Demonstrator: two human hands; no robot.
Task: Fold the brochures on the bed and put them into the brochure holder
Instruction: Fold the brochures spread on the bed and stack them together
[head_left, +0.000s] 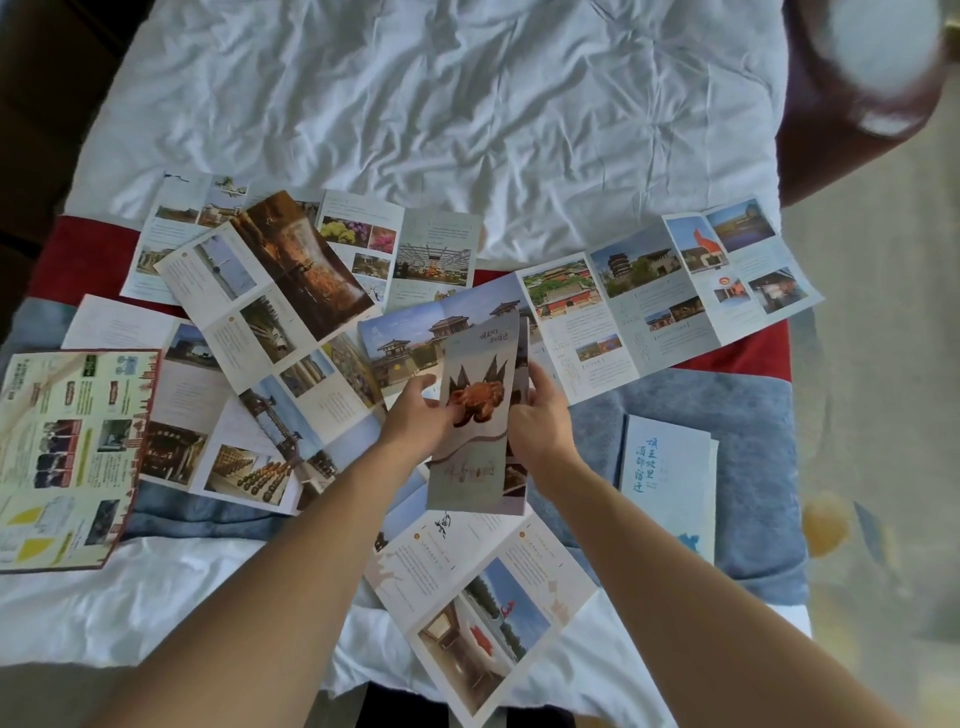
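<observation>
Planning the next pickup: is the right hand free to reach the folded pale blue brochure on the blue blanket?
Probably not yet: the right hand is holding the grey brochure. The pale blue brochure lies uncovered nearby.

- Folded brochure: printed paper with a slight sheen, creased at the folds.
- Open brochures: smooth, lightly glossy paper.
- Sheet: white cloth, matt, wrinkled.
- Blanket: blue-grey, soft and fuzzy.
- Bed runner: red matt cloth.

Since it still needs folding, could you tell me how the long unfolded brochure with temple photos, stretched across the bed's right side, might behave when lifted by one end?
The long unfolded paper brochure will probably flop and sag, since it is thin and spans several panels. Its visible creases suggest it would bend there first. It looks light, so it may slide easily over the red bed runner.
</observation>
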